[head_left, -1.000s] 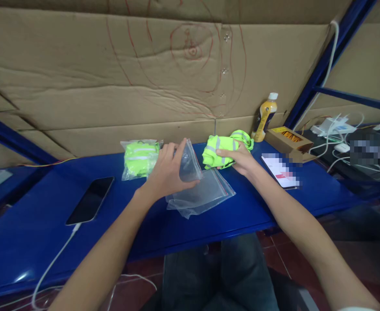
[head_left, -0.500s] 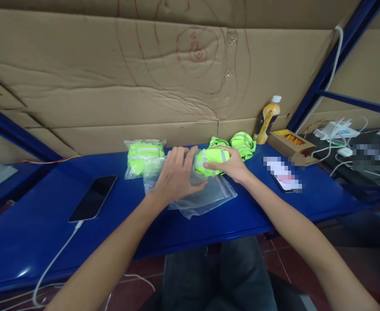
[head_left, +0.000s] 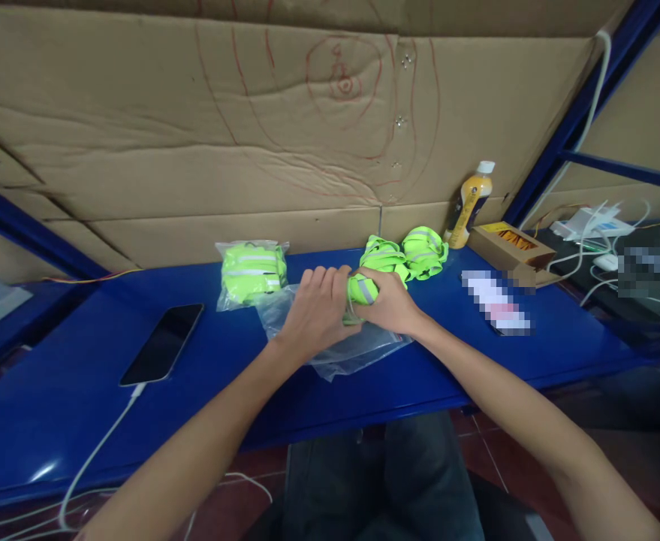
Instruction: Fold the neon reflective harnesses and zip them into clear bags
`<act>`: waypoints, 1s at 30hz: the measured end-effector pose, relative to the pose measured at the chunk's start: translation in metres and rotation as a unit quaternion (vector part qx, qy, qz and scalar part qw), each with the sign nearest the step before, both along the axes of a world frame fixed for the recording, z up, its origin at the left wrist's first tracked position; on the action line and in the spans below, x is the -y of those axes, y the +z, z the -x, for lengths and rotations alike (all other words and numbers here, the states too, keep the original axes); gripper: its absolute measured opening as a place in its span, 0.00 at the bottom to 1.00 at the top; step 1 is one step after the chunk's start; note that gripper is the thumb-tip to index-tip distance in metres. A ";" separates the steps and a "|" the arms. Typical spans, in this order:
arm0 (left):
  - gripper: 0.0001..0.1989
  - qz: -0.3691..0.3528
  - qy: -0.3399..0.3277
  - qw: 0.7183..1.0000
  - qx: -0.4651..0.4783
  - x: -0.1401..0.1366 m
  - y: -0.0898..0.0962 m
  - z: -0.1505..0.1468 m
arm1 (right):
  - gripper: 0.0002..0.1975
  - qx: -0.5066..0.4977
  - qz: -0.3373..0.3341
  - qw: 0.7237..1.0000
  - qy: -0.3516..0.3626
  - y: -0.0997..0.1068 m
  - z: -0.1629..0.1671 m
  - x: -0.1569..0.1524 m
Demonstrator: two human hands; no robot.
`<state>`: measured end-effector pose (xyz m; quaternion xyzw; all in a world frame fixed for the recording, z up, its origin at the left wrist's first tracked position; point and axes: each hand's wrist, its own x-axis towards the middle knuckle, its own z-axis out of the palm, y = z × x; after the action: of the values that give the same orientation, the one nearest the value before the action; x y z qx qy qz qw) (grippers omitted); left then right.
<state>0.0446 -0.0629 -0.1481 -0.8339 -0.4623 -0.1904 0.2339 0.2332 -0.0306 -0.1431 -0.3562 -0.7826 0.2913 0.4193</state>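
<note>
Between my hands is a rolled neon-yellow reflective vest [head_left: 363,290] with grey stripes, mostly covered by fingers. My right hand [head_left: 390,302] is closed round its right side. My left hand [head_left: 317,309] wraps the other end, where the rim of a clear plastic bag [head_left: 273,309] encircles the vest; the bag's body trails out to the left. Under my hands lie more clear zip bags [head_left: 335,365], flat on the blue table. Left of them rests a vest packed in a clear bag [head_left: 254,272]. Two bundled vests, one nearer [head_left: 383,255] and another [head_left: 425,252], sit behind my right hand.
A dark phone [head_left: 164,344] with a white charging cable [head_left: 101,447] lies on the blue table [head_left: 228,391] at left. At right are a drink bottle [head_left: 468,207], an open cardboard box [head_left: 513,248] and a blurred-out phone [head_left: 495,304]. A cardboard wall [head_left: 155,180] stands behind.
My left hand has closed from a wide grip round the bag and vest. My right hand has moved slightly down, and less of the vest shows.
</note>
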 end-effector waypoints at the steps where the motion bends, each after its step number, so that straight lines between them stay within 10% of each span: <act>1: 0.45 0.004 -0.002 1.000 0.002 0.000 -0.002 -0.001 | 0.12 0.013 0.000 1.000 0.003 0.001 0.000 0.001; 14: 0.46 -0.004 -0.006 0.996 0.088 -0.005 -0.006 0.003 | 0.14 0.075 -0.114 0.990 0.026 0.026 0.000 0.017; 23: 0.57 -0.037 0.011 0.989 0.141 0.011 0.005 -0.004 | 0.14 -0.063 0.030 0.996 0.049 0.027 -0.003 0.015; 30: 0.38 -0.069 0.036 0.993 0.092 0.003 0.009 0.000 | 0.23 -0.159 0.052 0.986 -0.005 0.024 0.004 0.014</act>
<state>0.0442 -0.0661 -0.1396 -0.7774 -0.4978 -0.2891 0.2536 0.2296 -0.0448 -0.1190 -0.3301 -0.6882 0.3823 0.5208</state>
